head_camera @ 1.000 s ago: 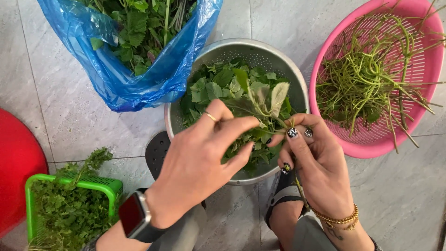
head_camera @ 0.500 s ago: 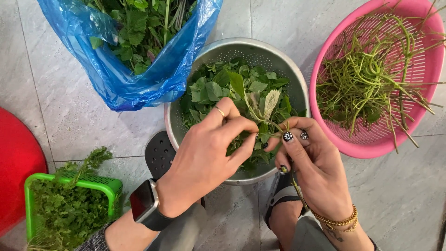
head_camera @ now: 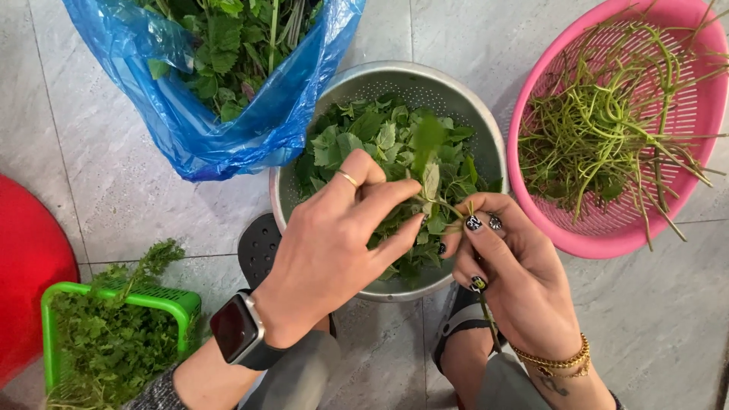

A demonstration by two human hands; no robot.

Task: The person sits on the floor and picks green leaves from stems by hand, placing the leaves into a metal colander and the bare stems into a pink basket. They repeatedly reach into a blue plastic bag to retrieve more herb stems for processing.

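A metal colander [head_camera: 486, 125] full of picked green leaves [head_camera: 380, 140] stands on the tiled floor in front of me. My right hand [head_camera: 516, 277] pinches a thin green herb stem [head_camera: 448, 206] over its near rim. My left hand [head_camera: 334, 247], with a ring and a wrist watch, pinches the leaves at the top of that same stem, fingertips meeting those of the right hand.
A blue plastic bag [head_camera: 205, 129] of leafy herbs lies at the top left. A pink basket [head_camera: 683, 190] of bare stems sits at the right. At the lower left stand a green basket [head_camera: 114, 300] of greens and a red object [head_camera: 23, 266]. Sandalled feet show below the colander.
Both hands stay over the colander's near rim. The left fingers have shifted along the stem toward its tip, and the large pale leaf seen earlier is no longer held up.
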